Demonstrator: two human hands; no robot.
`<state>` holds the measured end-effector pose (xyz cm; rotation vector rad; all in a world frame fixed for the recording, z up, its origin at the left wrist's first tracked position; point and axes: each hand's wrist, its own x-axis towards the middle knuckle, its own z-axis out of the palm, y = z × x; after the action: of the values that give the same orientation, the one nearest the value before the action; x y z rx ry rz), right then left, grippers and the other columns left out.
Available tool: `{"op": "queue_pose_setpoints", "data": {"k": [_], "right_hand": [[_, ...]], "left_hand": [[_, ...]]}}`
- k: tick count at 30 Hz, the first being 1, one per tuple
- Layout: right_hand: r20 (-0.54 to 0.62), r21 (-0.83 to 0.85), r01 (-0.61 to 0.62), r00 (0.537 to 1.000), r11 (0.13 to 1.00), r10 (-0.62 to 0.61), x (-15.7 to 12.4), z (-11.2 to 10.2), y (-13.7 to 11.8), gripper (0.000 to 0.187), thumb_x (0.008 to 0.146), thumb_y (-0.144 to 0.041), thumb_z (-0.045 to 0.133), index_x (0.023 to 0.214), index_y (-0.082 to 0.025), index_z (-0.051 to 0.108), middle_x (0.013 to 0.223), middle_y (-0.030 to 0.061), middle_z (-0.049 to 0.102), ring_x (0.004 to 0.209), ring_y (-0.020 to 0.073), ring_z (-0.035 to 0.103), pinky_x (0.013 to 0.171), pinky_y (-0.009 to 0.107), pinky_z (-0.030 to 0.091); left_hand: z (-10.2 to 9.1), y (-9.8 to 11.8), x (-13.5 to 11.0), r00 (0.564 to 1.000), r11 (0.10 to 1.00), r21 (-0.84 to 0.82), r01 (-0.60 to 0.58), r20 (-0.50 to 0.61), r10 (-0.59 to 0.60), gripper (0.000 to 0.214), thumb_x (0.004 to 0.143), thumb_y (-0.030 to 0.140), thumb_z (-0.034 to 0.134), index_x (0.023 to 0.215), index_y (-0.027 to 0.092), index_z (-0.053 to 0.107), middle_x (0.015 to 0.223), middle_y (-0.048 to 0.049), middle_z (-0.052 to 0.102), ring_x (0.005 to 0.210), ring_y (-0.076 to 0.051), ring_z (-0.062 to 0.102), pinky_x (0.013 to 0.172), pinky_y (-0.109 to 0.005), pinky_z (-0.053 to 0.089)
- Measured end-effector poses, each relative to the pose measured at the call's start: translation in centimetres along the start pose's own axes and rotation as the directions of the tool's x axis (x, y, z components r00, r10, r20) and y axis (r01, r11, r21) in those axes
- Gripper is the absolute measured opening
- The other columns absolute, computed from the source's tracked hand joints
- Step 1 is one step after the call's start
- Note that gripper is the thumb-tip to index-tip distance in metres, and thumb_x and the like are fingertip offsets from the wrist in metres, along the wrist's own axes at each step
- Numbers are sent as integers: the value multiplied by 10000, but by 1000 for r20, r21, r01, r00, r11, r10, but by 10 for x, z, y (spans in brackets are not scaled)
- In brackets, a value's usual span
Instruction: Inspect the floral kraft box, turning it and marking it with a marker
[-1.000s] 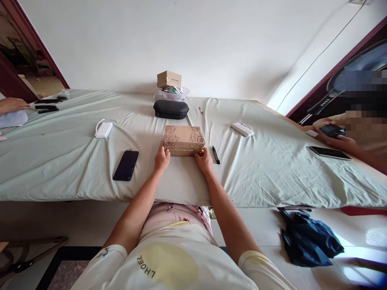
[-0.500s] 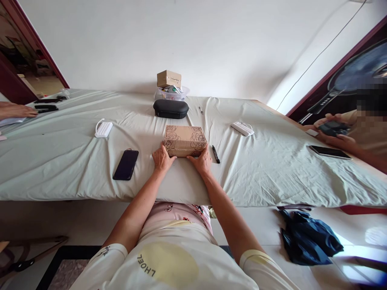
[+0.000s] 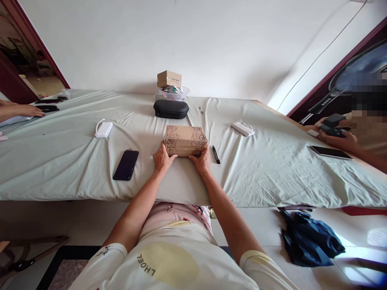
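Note:
A brown cardboard box (image 3: 186,139) with dark flower line drawings rests on the cloth-covered table in front of me. My left hand (image 3: 163,159) grips its near left corner, thumb along the front face. At the near right corner, my right hand (image 3: 202,160) holds the box the same way, its thumb also on the front. Both hands' other fingers lie along the box's sides and are partly hidden. Just right of the box is a black marker (image 3: 215,154). A dark smartphone (image 3: 125,165) lies to the left of my left hand.
Behind the box sit a black zip case (image 3: 171,109) and a clear plastic tub (image 3: 172,95) with a small carton (image 3: 169,79) on top. White power banks lie left (image 3: 104,129) and right (image 3: 243,128). Other people's hands are at both table ends; a tablet (image 3: 331,152) lies right.
My hands and the box stay almost where they were. At the right, the other person's hands have shifted the dark object they hold; the hand at far left has moved slightly inward.

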<state>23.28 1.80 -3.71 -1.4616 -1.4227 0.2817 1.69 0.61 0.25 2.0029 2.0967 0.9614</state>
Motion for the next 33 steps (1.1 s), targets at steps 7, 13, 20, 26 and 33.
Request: {"op": "queue_pose_setpoints", "data": {"k": [7,13,20,26,33], "right_hand": [[53,-27,-41,998,999,42,3,-3,4,898,730,-358,696,1532,-211,319,1430,190,536,1334,367,497,1127,622,440],[72,-114,-35,996,993,44,3,-5,2,728,762,-323,602,1443,-204,371,1305,160,581,1205,352,551,1048,607,492],[39,-116,33,999,993,-28,3,-3,7,737,755,-238,540,1466,-244,345,1278,147,594,1187,336,538,1052,608,483],[53,-103,20,998,995,-15,4,-4,8,727,754,-242,539,1458,-243,356,1277,149,600,1155,327,551,1048,608,488],[62,-89,-23,998,996,28,4,-4,6,713,733,-246,533,1431,-213,391,1295,159,599,1163,340,566,1056,627,477]], "left_hand": [[-1,-2,2,998,998,50,35,56,-37,724,893,471,747,1466,126,470,1286,-206,674,1244,-348,640,1010,-427,489],[-2,-2,3,996,998,46,47,76,-50,733,875,409,774,1477,130,463,1309,-202,656,1265,-340,627,1034,-435,491],[1,-4,4,996,998,47,40,79,-43,746,880,304,748,1528,167,403,1320,-192,646,1290,-335,611,1057,-455,493],[3,-6,4,994,996,82,39,102,-47,595,921,223,643,1482,162,454,1310,-187,646,1287,-307,605,1062,-436,481],[2,-7,4,992,995,85,45,113,-55,547,934,164,580,1470,165,470,1299,-185,646,1271,-302,615,1045,-431,483]]}}
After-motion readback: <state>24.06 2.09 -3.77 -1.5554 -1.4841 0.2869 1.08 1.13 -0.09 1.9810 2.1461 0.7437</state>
